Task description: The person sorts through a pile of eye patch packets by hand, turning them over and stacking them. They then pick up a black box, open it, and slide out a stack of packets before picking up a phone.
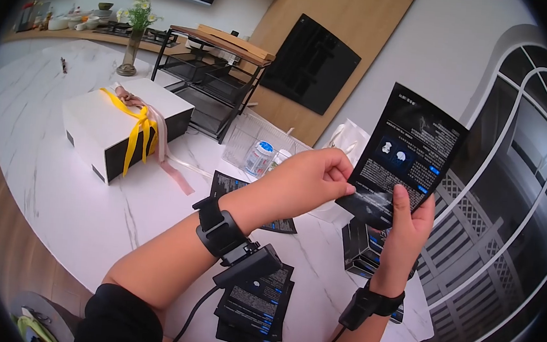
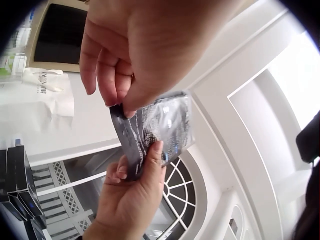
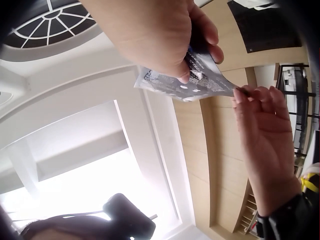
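Observation:
A black printed pouch (image 1: 410, 143) with white text and blue labels is held up, tilted, above the table's right side. My left hand (image 1: 305, 180) pinches its lower left corner between thumb and fingers. My right hand (image 1: 407, 226) grips the lower right edge, thumb across the printed front and fingers behind. In the left wrist view the pouch (image 2: 160, 125) looks creased and shiny, with the left hand (image 2: 150, 45) at one corner. The right wrist view shows the pouch (image 3: 185, 85) stretched between the right hand (image 3: 150, 35) and the left hand (image 3: 265, 130).
Several black pouches (image 1: 253, 304) lie stacked near the table's front edge, another (image 1: 224, 183) behind the left forearm. Black boxes (image 1: 357, 245) stand beneath the right hand. A white box with ribbons (image 1: 91, 124), a wire basket (image 1: 241, 136) holding jars and a black rack (image 1: 227, 103) stand farther back.

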The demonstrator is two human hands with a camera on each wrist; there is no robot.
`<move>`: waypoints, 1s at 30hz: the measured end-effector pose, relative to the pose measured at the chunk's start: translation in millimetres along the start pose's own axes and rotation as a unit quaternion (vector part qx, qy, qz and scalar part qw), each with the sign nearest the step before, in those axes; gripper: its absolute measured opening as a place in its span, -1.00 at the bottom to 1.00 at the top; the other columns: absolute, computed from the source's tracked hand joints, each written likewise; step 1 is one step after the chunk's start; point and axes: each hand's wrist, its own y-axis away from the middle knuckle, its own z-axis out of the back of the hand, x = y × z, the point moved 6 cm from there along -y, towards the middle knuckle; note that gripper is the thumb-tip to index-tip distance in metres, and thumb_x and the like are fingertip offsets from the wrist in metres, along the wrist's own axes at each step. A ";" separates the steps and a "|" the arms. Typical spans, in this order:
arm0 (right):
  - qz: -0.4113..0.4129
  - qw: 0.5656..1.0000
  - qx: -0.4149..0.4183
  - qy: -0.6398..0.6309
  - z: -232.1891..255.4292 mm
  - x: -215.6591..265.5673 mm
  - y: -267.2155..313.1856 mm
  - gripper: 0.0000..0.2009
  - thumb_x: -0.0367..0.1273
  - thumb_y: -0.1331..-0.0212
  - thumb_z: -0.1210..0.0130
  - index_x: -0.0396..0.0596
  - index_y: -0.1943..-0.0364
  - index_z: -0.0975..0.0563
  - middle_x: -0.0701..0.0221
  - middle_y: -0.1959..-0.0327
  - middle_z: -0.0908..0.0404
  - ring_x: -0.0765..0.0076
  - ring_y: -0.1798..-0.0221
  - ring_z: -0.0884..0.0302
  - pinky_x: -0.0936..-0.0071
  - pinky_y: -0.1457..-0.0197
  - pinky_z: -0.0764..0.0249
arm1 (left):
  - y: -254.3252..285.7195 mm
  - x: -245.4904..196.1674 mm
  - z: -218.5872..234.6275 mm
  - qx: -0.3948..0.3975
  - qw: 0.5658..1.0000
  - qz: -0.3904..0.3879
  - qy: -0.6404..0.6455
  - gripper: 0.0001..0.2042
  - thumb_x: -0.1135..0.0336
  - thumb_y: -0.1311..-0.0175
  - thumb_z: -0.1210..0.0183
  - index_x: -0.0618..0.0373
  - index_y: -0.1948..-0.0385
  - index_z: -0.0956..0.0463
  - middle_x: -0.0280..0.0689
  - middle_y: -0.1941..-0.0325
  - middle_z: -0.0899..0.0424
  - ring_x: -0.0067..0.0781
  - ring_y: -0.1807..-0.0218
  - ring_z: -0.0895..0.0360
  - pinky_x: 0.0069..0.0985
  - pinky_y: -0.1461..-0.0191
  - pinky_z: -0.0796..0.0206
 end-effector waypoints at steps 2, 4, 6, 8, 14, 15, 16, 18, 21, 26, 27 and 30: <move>-0.001 1.000 -0.007 0.014 1.4 -0.2 -0.8 -0.78 -0.45 -0.10 -0.09 -0.21 0.17 -0.42 0.43 0.31 -0.53 0.64 0.31 -0.44 0.70 0.22 -0.38 | -0.6 -0.4 -4.3 0.017 0.999 -0.020 0.019 -0.78 0.43 -0.11 -0.16 0.22 0.23 -0.37 -0.43 0.40 -0.49 -0.73 0.35 -0.40 -0.75 0.29 -0.27; -0.076 0.994 0.078 0.003 -9.7 -5.0 0.3 -0.77 -0.47 -0.07 -0.11 -0.22 0.19 -0.43 0.42 0.29 -0.54 0.61 0.29 -0.45 0.67 0.15 -0.36 | 0.8 -8.7 3.8 -0.053 0.989 -0.024 0.138 -0.63 0.42 -0.08 -0.18 0.22 0.08 -0.28 -0.39 0.32 -0.50 -0.68 0.28 -0.44 -0.72 0.20 -0.30; -0.142 0.972 0.186 0.022 -15.9 -14.1 6.8 -0.74 -0.48 -0.03 -0.14 -0.24 0.17 -0.44 0.39 0.26 -0.54 0.59 0.25 -0.46 0.66 0.12 -0.37 | -5.4 -4.7 14.2 -0.069 0.982 -0.039 0.169 -0.52 0.42 -0.04 -0.21 0.23 0.00 -0.20 -0.33 0.27 -0.51 -0.61 0.25 -0.46 -0.67 0.18 -0.33; -0.164 0.949 0.270 -0.027 -29.3 -16.4 11.9 -0.57 -0.51 0.00 -0.14 -0.24 -0.01 -0.32 0.35 0.21 -0.51 0.54 0.21 -0.47 0.63 0.09 -0.39 | -6.3 -2.1 22.6 -0.074 0.980 -0.051 0.178 -0.51 0.42 -0.04 -0.22 0.23 -0.01 -0.18 -0.31 0.27 -0.51 -0.62 0.26 -0.47 -0.67 0.20 -0.35; -0.154 0.976 0.145 -0.058 -10.5 -33.7 -5.8 -0.39 -0.53 0.01 -0.11 -0.19 -0.17 -0.12 0.34 0.26 -0.47 0.56 0.30 -0.48 0.74 0.38 -0.41 | 4.6 12.3 16.8 -0.020 0.993 0.099 -0.056 -0.45 0.31 0.06 -0.31 0.14 0.02 -0.23 -0.27 0.29 -0.49 -0.56 0.36 -0.46 -0.64 0.41 -0.36; -0.179 0.968 0.176 -0.026 -9.0 -41.2 -5.7 -0.41 -0.52 0.00 -0.11 -0.17 -0.16 -0.15 0.36 0.29 -0.47 0.61 0.36 -0.47 0.78 0.45 -0.39 | 5.3 12.8 16.4 -0.021 0.993 0.099 -0.056 -0.45 0.31 0.06 -0.31 0.14 0.02 -0.23 -0.27 0.29 -0.49 -0.56 0.36 -0.46 -0.64 0.41 -0.36; -0.218 0.954 0.206 0.010 -8.5 -51.6 -4.1 -0.46 -0.54 0.01 -0.11 -0.12 -0.13 -0.23 0.45 0.40 -0.46 0.69 0.45 -0.43 0.80 0.50 -0.35 | 5.8 15.3 13.4 0.006 0.992 0.105 -0.065 -0.48 0.29 0.04 -0.29 0.14 0.03 -0.24 -0.28 0.29 -0.48 -0.58 0.37 -0.45 -0.64 0.43 -0.34; -0.291 0.908 0.296 0.057 -10.3 -68.0 5.6 -0.51 -0.53 0.02 -0.14 -0.07 -0.07 -0.31 0.59 0.54 -0.42 0.74 0.49 -0.42 0.80 0.54 -0.35 | 4.1 34.5 13.5 0.048 0.989 0.120 -0.066 -0.61 0.16 -0.05 -0.21 0.16 0.14 -0.36 -0.28 0.28 -0.48 -0.59 0.36 -0.46 -0.64 0.46 -0.33; -0.337 0.848 0.393 0.116 -20.2 -81.2 21.2 -0.67 -0.49 0.00 -0.14 -0.03 0.12 -0.36 0.63 0.58 -0.41 0.74 0.52 -0.39 0.75 0.54 -0.39 | -0.9 81.1 34.8 0.061 0.973 0.210 -0.071 -0.68 0.12 -0.07 -0.16 0.12 0.23 -0.44 -0.24 0.21 -0.50 -0.44 0.34 -0.51 -0.55 0.40 -0.36; -0.400 0.754 0.510 0.106 -34.3 -94.2 47.7 -0.77 -0.45 -0.01 -0.14 -0.07 0.29 -0.33 0.57 0.57 -0.41 0.72 0.54 -0.38 0.71 0.56 -0.41 | 17.0 117.0 47.9 0.047 0.865 0.161 -0.473 -0.59 0.03 0.07 -0.21 0.03 0.19 -0.49 -0.20 0.08 -0.49 -0.23 0.12 -0.48 -0.37 0.09 -0.32; -0.401 0.754 0.510 0.105 -36.6 -97.4 49.4 -0.77 -0.45 -0.01 -0.14 -0.07 0.29 -0.33 0.57 0.57 -0.41 0.72 0.54 -0.38 0.71 0.56 -0.41 | 22.5 122.4 45.5 0.065 0.827 0.173 -0.531 -0.53 0.01 0.15 -0.24 0.01 0.15 -0.48 -0.21 0.05 -0.48 -0.19 0.02 -0.43 -0.31 -0.02 -0.27; -0.407 0.689 0.578 0.162 -44.6 -112.6 67.8 -0.76 -0.37 0.02 -0.17 -0.08 0.42 -0.31 0.52 0.58 -0.39 0.67 0.57 -0.38 0.70 0.59 -0.42 | 36.4 147.0 40.8 0.135 0.769 0.269 -0.564 -0.30 -0.08 0.28 -0.30 -0.01 -0.02 -0.36 -0.20 -0.08 -0.37 -0.18 -0.16 -0.25 -0.20 -0.16 -0.14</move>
